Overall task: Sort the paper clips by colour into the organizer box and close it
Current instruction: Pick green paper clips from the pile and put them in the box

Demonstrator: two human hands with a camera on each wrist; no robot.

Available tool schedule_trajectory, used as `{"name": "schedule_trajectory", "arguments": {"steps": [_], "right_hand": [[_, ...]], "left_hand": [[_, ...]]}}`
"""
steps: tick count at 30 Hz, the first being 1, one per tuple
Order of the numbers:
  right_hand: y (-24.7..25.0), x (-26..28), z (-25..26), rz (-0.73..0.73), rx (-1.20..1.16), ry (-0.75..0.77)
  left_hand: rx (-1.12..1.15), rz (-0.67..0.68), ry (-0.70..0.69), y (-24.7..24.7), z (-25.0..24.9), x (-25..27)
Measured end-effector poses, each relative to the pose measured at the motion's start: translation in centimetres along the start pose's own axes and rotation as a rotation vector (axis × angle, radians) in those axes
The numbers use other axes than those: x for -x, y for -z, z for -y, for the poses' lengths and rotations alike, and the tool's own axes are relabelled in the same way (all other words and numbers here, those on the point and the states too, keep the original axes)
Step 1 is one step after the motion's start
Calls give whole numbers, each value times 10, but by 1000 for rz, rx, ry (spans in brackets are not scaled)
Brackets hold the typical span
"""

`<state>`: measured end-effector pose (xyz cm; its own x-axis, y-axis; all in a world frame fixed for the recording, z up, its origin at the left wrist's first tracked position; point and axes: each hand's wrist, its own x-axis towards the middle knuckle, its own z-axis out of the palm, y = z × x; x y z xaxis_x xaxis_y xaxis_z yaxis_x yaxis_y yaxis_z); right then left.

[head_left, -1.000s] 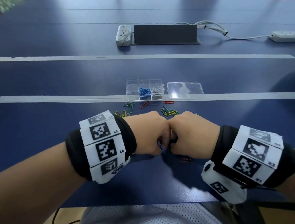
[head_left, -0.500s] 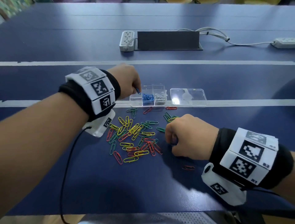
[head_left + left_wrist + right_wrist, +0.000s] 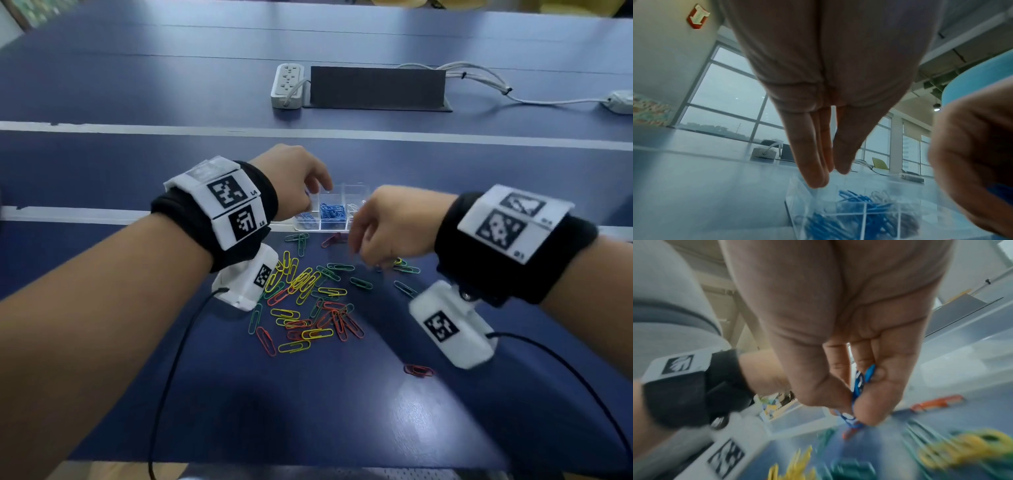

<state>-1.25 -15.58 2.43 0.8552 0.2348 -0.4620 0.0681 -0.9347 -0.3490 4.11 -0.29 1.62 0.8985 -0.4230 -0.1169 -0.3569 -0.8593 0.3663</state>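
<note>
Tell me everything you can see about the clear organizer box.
The organizer box is clear plastic, lid off, split by thin walls into small compartments. Blue paper clips fill at least two; white ones sit to their right. It rests flat on the blue table, across the white line. The left hand hovers over its left end, fingers straight.

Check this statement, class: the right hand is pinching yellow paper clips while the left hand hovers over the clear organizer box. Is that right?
One detail is wrong: the colour. The right wrist view shows the right hand pinching blue paper clips, not yellow ones; the yellow ones lie loose on the table. The rest stands: the left hand hovers over the clear organizer box.
</note>
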Motion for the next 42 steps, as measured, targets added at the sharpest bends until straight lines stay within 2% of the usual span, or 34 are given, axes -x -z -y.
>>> {"name": "schedule_trajectory", "arguments": {"steps": [3, 7, 17, 23, 26, 32, 35, 42], "right_hand": [[20, -20, 13, -99, -79, 2], [32, -48, 34, -233, -53, -9], [26, -63, 61, -247, 65, 8], [24, -59, 57, -228, -88, 12], [24, -51, 50, -234, -118, 34], [22, -40, 34, -349, 112, 70], [17, -44, 28, -319, 227, 75], [7, -52, 24, -311, 317, 87]], "left_hand": [[155, -45, 51, 0, 6, 2], [306, -146, 115, 7, 12, 9], [205, -127, 162, 7, 29, 26], [196, -113, 162, 6, 30, 30], [158, -64, 146, 7, 29, 34], [65, 18, 109, 2, 25, 39], [45, 26, 103, 0, 21, 38], [20, 48, 88, -3, 21, 39]]}}
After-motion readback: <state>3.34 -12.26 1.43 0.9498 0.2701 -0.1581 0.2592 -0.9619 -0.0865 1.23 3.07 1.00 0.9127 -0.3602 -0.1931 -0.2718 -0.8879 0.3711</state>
